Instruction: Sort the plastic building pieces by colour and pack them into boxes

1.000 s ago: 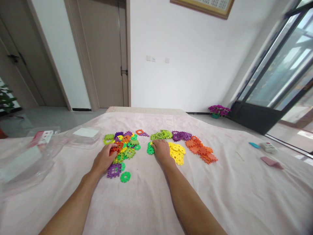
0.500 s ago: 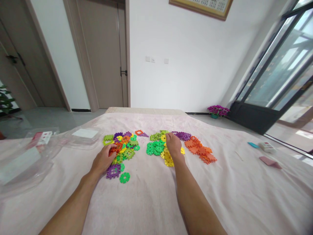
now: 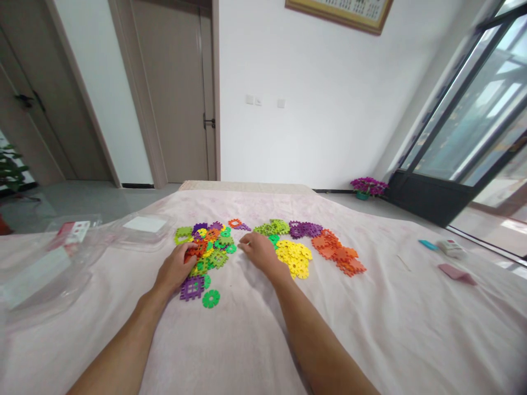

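My left hand (image 3: 174, 269) rests at the near left side of a mixed pile of toothed plastic building pieces. Its fingers and thumb are curled on a red-orange square piece (image 3: 199, 248). My right hand (image 3: 263, 253) is just right of that pile, fingertips pointing left and slightly apart, with nothing visible in them. It partly covers the green pieces (image 3: 274, 239). Beside it lies a heap of yellow round pieces (image 3: 294, 257). A purple square piece (image 3: 191, 288) and a green disc (image 3: 211, 298) lie at the mixed pile's near end.
Lime-green pieces (image 3: 275, 226), purple pieces (image 3: 305, 229) and orange pieces (image 3: 340, 253) form separate heaps. Clear plastic packaging (image 3: 142, 227) lies on the left. A small white box (image 3: 450, 248), a blue item (image 3: 428, 244) and a pink cloth (image 3: 457, 274) lie on the right.
My right hand has moved left, from over the yellow heap to beside the mixed pile, uncovering the yellow pieces and covering most green ones. My left hand has stayed in place.
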Available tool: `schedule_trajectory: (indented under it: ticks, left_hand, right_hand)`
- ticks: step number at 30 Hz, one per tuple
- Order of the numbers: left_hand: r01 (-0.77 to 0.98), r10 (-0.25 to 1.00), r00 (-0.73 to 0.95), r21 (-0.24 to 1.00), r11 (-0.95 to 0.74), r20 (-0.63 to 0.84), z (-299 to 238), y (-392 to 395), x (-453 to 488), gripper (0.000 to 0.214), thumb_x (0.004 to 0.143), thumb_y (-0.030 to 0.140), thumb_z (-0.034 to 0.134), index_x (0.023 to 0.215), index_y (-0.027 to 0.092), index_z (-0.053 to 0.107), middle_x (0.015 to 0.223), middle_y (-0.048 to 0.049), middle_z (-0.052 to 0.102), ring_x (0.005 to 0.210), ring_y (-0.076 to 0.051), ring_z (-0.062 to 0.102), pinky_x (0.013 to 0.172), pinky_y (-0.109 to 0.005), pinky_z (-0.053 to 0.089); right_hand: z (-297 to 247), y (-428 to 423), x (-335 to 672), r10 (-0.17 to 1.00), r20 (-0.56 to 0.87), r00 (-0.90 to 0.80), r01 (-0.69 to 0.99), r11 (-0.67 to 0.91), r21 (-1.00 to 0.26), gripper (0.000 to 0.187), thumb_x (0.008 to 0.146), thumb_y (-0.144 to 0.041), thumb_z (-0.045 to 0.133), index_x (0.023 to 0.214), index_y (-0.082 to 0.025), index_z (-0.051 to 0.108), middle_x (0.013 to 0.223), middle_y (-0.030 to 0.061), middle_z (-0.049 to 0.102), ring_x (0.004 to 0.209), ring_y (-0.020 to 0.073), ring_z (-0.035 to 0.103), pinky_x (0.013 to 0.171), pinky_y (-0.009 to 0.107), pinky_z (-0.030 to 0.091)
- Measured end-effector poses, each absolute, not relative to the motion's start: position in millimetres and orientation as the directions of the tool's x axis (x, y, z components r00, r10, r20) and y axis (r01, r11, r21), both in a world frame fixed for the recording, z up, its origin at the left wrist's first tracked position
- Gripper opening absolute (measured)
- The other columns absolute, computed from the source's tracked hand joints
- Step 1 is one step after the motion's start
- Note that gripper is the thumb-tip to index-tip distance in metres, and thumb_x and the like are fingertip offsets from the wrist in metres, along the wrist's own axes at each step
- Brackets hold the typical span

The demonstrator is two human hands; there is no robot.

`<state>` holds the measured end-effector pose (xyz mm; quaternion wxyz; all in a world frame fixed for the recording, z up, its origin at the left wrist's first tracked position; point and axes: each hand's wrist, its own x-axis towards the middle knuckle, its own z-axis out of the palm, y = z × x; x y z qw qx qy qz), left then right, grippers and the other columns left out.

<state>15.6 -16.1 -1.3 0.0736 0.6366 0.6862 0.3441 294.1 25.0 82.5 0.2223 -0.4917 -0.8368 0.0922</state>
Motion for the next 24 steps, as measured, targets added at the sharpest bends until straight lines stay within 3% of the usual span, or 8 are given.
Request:
schedule_trajectory:
  ticks: [3,7,9,12,15,19,21,24]
  left_hand:
    - [0.822,0.919,-0.185,0.567,-0.049,0.347,-0.7,-16.2,15.7,0.035,0.084,0.035,0.049,0.115,0.024,0.061,0.127,-0.0052,0.063,0.116,-0.024,0.06,0.102,-0.036,0.044]
    - [0.816,0.914,-0.193,0.576,-0.053,0.358,-1.1,-16.7,15.6,0.035,0.084,0.035,0.049,0.115,0.024,0.06,0.126,-0.0044,0.063,0.115,-0.023,0.061,0.102,-0.035,0.045]
    - [0.815,0.917,-0.189,0.577,-0.054,0.352,-1.5,-16.7,15.5,0.035,0.085,0.035,0.049,0.116,0.024,0.06,0.127,-0.0046,0.063,0.116,-0.023,0.06,0.103,-0.035,0.044]
    - [0.816,0.921,-0.193,0.577,-0.042,0.339,-0.9,-17.0,16.5,0.035,0.085,0.035,0.049,0.116,0.024,0.06,0.128,-0.005,0.063,0.118,-0.024,0.059,0.103,-0.036,0.043]
    - [0.813,0.921,-0.201,0.582,-0.032,0.333,2.2,-18.5,19.2,0.036,0.085,0.035,0.048,0.116,0.024,0.06,0.127,-0.0049,0.063,0.117,-0.024,0.06,0.102,-0.036,0.044]
    - [0.811,0.92,-0.211,0.584,-0.023,0.33,7.0,-21.4,22.6,0.036,0.084,0.036,0.048,0.115,0.023,0.061,0.126,-0.0053,0.063,0.115,-0.024,0.061,0.1,-0.036,0.046]
    - [0.813,0.921,-0.209,0.581,-0.024,0.33,7.8,-21.8,22.6,0.036,0.084,0.036,0.048,0.115,0.023,0.061,0.126,-0.0058,0.063,0.115,-0.024,0.061,0.101,-0.036,0.045]
    - [0.814,0.923,-0.206,0.58,-0.024,0.327,7.4,-21.3,21.3,0.037,0.084,0.035,0.047,0.116,0.022,0.06,0.127,-0.006,0.063,0.117,-0.024,0.06,0.102,-0.036,0.044]
  right_hand:
    - [62.5,4.8,256.8,0.777,0.329,-0.536,0.722,0.624,-0.299,0.033,0.09,-0.044,0.061,0.116,-0.024,0.067,0.116,0.0064,0.068,0.105,0.0202,0.06,0.085,0.028,0.043]
    - [46.6,-9.8,235.1,0.745,0.304,-0.593,0.739,0.654,-0.162,0.032,0.087,-0.045,0.065,0.109,-0.021,0.066,0.116,0.0083,0.067,0.107,0.0239,0.058,0.087,0.032,0.044]
    - [45.4,-10.9,232.8,0.759,0.286,-0.585,0.759,0.637,-0.138,0.023,0.094,-0.038,0.057,0.104,-0.02,0.066,0.11,0.0082,0.069,0.101,0.0225,0.061,0.085,0.031,0.043]
    - [50.7,-7.9,235.6,0.795,0.272,-0.543,0.79,0.593,-0.155,0.027,0.1,-0.031,0.042,0.099,-0.02,0.067,0.099,0.0083,0.071,0.091,0.0199,0.064,0.079,0.029,0.042]
    - [59.2,2.1,244.9,0.849,0.326,-0.415,0.831,0.5,-0.243,0.029,0.099,-0.03,0.042,0.091,-0.02,0.068,0.095,0.0082,0.07,0.089,0.0183,0.064,0.075,0.026,0.041]
    - [64.1,27.7,267.7,0.91,0.344,-0.23,0.806,0.376,-0.458,0.028,0.091,-0.022,0.047,0.07,-0.018,0.065,0.078,0.0054,0.068,0.077,0.0155,0.062,0.067,0.024,0.038]
    - [62.1,42.0,282.3,0.94,0.304,-0.153,0.721,0.316,-0.616,0.027,0.087,-0.018,0.047,0.063,-0.017,0.061,0.064,0.0018,0.063,0.067,0.0141,0.061,0.062,0.022,0.038]
    - [57.1,59.8,304.3,0.969,0.246,0.035,0.49,0.198,-0.849,0.018,0.082,-0.022,0.049,0.071,-0.017,0.063,0.059,-0.0015,0.06,0.058,0.0135,0.059,0.056,0.021,0.039]
